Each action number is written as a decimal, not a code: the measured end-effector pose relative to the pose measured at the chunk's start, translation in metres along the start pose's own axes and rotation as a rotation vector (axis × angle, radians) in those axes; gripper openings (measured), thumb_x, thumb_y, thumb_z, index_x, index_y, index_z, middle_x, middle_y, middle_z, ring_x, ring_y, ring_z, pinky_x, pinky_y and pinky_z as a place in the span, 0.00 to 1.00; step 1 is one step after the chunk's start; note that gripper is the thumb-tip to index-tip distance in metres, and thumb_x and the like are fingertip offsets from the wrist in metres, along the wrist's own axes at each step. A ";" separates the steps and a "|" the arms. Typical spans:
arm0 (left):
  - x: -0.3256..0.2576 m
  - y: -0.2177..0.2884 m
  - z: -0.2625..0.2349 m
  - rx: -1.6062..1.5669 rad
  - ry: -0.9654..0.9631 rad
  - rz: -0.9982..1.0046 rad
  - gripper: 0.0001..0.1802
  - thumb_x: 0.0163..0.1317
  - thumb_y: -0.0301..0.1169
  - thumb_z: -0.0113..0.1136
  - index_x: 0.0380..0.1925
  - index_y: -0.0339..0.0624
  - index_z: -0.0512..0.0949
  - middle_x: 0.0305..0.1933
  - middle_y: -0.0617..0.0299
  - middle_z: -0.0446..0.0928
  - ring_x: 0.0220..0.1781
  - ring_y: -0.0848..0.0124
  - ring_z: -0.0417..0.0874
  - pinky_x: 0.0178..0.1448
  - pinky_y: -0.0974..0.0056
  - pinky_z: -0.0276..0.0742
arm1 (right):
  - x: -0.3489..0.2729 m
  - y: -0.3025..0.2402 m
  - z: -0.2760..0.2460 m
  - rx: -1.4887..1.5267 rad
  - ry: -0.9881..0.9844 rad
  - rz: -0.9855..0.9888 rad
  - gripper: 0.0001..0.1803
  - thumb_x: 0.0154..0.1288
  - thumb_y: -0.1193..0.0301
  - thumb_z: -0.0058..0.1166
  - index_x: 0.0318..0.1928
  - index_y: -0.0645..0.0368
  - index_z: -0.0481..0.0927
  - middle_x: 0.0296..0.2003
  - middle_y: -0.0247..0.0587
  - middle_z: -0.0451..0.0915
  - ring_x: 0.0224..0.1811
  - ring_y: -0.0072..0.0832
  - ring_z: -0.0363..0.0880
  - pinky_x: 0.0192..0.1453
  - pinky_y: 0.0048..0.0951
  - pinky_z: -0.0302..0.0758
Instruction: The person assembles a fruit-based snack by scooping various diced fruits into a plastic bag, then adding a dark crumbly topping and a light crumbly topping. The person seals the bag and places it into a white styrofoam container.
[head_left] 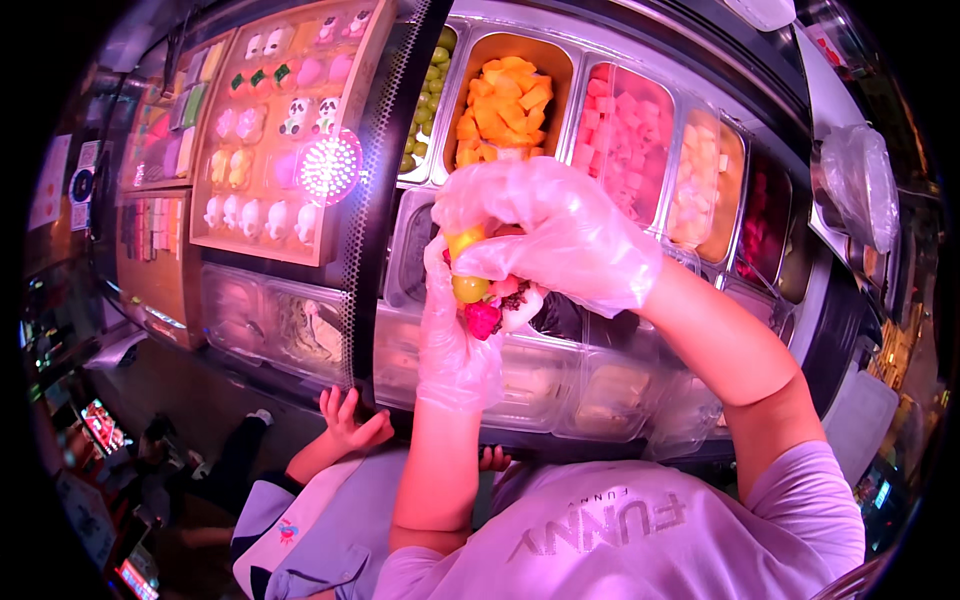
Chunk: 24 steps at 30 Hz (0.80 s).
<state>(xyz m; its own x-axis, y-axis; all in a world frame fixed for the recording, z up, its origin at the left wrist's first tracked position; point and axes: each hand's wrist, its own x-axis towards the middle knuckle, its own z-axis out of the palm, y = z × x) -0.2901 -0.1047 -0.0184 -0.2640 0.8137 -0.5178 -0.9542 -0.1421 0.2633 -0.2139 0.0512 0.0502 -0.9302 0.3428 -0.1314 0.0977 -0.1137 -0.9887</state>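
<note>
Both my hands wear loose clear plastic gloves and meet over a counter of fruit tubs. My left hand (455,340) comes up from below and cups a small heap of fruit pieces (482,300): a yellow-green grape, a magenta chunk, a white speckled piece. My right hand (560,235) reaches in from the right and curls over the top of that heap, fingers pinching a yellow piece against it. What lies under the fruit is hidden by the gloves.
Steel tubs hold green grapes (428,95), orange cubes (503,105), pink cubes (620,140) and pale cubes (700,180). A tray of small moulded sweets (275,130) stands left. Lidded clear boxes (560,380) line the front. Another person's hand (350,420) grips the counter edge.
</note>
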 end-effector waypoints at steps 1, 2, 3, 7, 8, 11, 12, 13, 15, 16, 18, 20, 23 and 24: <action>-0.001 0.000 -0.001 -0.044 0.009 -0.016 0.37 0.68 0.57 0.59 0.69 0.52 0.62 0.66 0.54 0.73 0.64 0.54 0.78 0.63 0.39 0.80 | 0.003 0.001 -0.001 -0.061 -0.065 0.017 0.10 0.62 0.82 0.61 0.45 0.67 0.81 0.46 0.44 0.82 0.41 0.30 0.85 0.44 0.29 0.81; -0.002 0.001 0.000 -0.044 -0.007 -0.017 0.37 0.69 0.57 0.59 0.69 0.51 0.62 0.65 0.54 0.73 0.64 0.54 0.78 0.64 0.39 0.79 | 0.005 0.003 -0.001 -0.117 -0.055 -0.044 0.08 0.63 0.80 0.60 0.43 0.68 0.81 0.41 0.44 0.81 0.37 0.28 0.84 0.39 0.29 0.80; -0.003 0.002 0.002 -0.044 -0.023 -0.017 0.37 0.69 0.57 0.59 0.69 0.50 0.62 0.65 0.54 0.73 0.64 0.53 0.78 0.65 0.38 0.78 | 0.006 0.006 0.000 -0.174 -0.045 -0.106 0.07 0.63 0.78 0.60 0.41 0.70 0.81 0.35 0.43 0.80 0.33 0.26 0.83 0.34 0.28 0.78; -0.006 0.001 0.000 -0.015 -0.010 0.029 0.37 0.69 0.56 0.59 0.69 0.45 0.64 0.65 0.55 0.74 0.63 0.53 0.78 0.67 0.37 0.75 | 0.010 0.003 0.000 -0.320 -0.095 -0.185 0.09 0.64 0.73 0.59 0.39 0.69 0.82 0.32 0.46 0.81 0.34 0.33 0.83 0.35 0.33 0.78; -0.007 0.000 0.000 -0.025 0.017 0.043 0.37 0.69 0.54 0.60 0.69 0.44 0.65 0.64 0.55 0.75 0.63 0.54 0.78 0.67 0.38 0.76 | 0.010 0.003 -0.001 -0.371 -0.115 -0.226 0.09 0.64 0.73 0.58 0.40 0.68 0.82 0.34 0.48 0.82 0.36 0.37 0.83 0.38 0.35 0.79; -0.009 -0.001 -0.004 0.012 0.082 0.096 0.35 0.69 0.50 0.63 0.69 0.45 0.65 0.64 0.57 0.75 0.64 0.56 0.78 0.69 0.44 0.75 | 0.015 0.010 -0.004 -0.564 -0.186 -0.386 0.14 0.62 0.72 0.58 0.47 0.62 0.81 0.42 0.51 0.83 0.45 0.51 0.82 0.49 0.42 0.79; -0.009 0.000 -0.013 0.068 0.095 0.127 0.35 0.69 0.49 0.64 0.69 0.47 0.65 0.65 0.58 0.74 0.65 0.57 0.77 0.70 0.46 0.75 | 0.014 0.005 0.000 -0.588 -0.205 -0.358 0.16 0.60 0.70 0.59 0.48 0.61 0.81 0.43 0.51 0.82 0.47 0.53 0.81 0.50 0.45 0.78; -0.008 0.002 -0.019 0.124 0.105 0.157 0.35 0.68 0.47 0.65 0.70 0.49 0.65 0.66 0.58 0.74 0.66 0.58 0.76 0.71 0.48 0.74 | 0.013 -0.002 0.003 -0.614 -0.224 -0.330 0.18 0.59 0.67 0.61 0.49 0.60 0.81 0.44 0.52 0.81 0.48 0.54 0.80 0.51 0.47 0.78; -0.004 0.004 -0.024 0.031 0.069 0.141 0.35 0.67 0.44 0.67 0.70 0.51 0.66 0.68 0.61 0.73 0.69 0.63 0.75 0.73 0.53 0.72 | 0.006 -0.008 0.013 -0.832 -0.212 -0.363 0.33 0.52 0.60 0.66 0.58 0.64 0.76 0.53 0.52 0.77 0.59 0.51 0.75 0.63 0.48 0.72; -0.006 0.003 -0.022 0.055 0.095 0.166 0.35 0.66 0.44 0.68 0.70 0.51 0.66 0.67 0.61 0.73 0.68 0.63 0.75 0.73 0.54 0.72 | 0.002 -0.003 0.020 -0.947 -0.165 -0.394 0.37 0.50 0.59 0.67 0.60 0.65 0.75 0.55 0.52 0.76 0.62 0.51 0.74 0.66 0.48 0.70; -0.008 0.004 -0.026 0.008 0.076 0.149 0.35 0.66 0.45 0.68 0.69 0.47 0.67 0.65 0.61 0.75 0.67 0.65 0.76 0.73 0.54 0.72 | -0.004 0.007 0.032 -1.034 -0.092 -0.395 0.43 0.46 0.58 0.68 0.63 0.67 0.73 0.57 0.51 0.76 0.65 0.48 0.72 0.71 0.47 0.66; -0.010 0.007 -0.023 -0.092 0.090 0.054 0.36 0.66 0.44 0.68 0.69 0.46 0.67 0.66 0.60 0.75 0.68 0.64 0.76 0.73 0.53 0.72 | -0.007 0.014 0.042 -1.073 -0.038 -0.384 0.46 0.44 0.58 0.68 0.64 0.68 0.72 0.58 0.51 0.75 0.66 0.46 0.71 0.73 0.47 0.64; -0.019 0.003 -0.039 -0.151 0.053 0.043 0.36 0.66 0.44 0.68 0.69 0.43 0.67 0.67 0.60 0.74 0.68 0.63 0.75 0.74 0.52 0.71 | -0.009 0.019 0.054 -1.075 0.013 -0.363 0.40 0.47 0.62 0.64 0.62 0.66 0.74 0.58 0.51 0.76 0.66 0.44 0.72 0.73 0.47 0.66; -0.021 0.002 -0.045 -0.155 0.032 0.060 0.36 0.66 0.44 0.68 0.69 0.43 0.67 0.67 0.60 0.74 0.68 0.63 0.75 0.74 0.51 0.71 | -0.009 0.020 0.057 -1.065 0.028 -0.349 0.38 0.48 0.64 0.63 0.62 0.66 0.74 0.57 0.50 0.77 0.66 0.45 0.72 0.72 0.46 0.66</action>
<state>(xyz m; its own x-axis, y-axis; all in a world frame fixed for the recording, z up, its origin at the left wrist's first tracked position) -0.2925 -0.1472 -0.0441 -0.3229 0.7833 -0.5313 -0.9463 -0.2770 0.1667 -0.2240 -0.0072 0.0360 -0.9588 0.2223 0.1772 0.0982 0.8440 -0.5274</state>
